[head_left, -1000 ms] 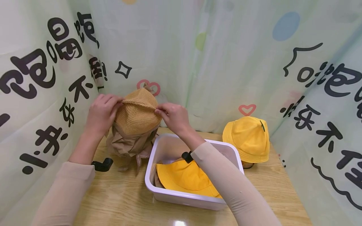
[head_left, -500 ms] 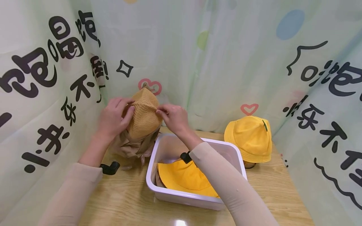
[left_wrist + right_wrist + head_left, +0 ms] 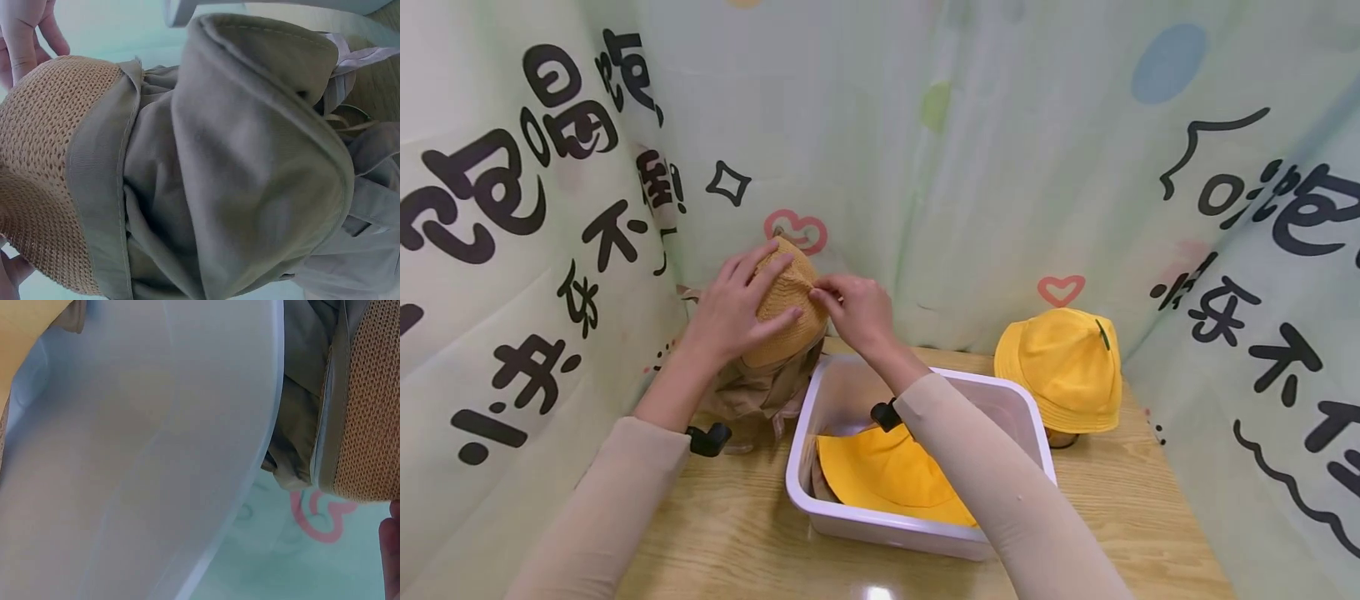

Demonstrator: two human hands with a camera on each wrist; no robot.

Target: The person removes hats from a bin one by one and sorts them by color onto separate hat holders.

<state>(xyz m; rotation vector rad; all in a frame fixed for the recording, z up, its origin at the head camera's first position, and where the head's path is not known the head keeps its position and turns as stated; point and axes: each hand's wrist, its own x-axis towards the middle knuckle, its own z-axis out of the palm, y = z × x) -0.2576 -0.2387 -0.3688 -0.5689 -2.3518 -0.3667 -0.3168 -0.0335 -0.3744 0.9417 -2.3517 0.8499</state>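
A hat with a tan woven crown stands at the back left, against the curtain. Below the crown, the left wrist view shows a khaki band, a wide fabric brim and pale ribbons. My left hand lies over the crown's left side, fingers spread and fairly straight. On the opposite side, my right hand pinches a fold of the woven fabric between thumb and fingers. In the right wrist view, a fingertip shows at the edge of the crown.
A white plastic bin stands beside the hat, under my right forearm. Inside lies a yellow hat with some brown fabric at its left. Another yellow hat sits raised at the back right. Printed curtains enclose the wooden table.
My left hand has let go of the fold on the crown's left and slid rightward, spreading its fingers over the crown. The right hand keeps its pinch in nearly the same spot.
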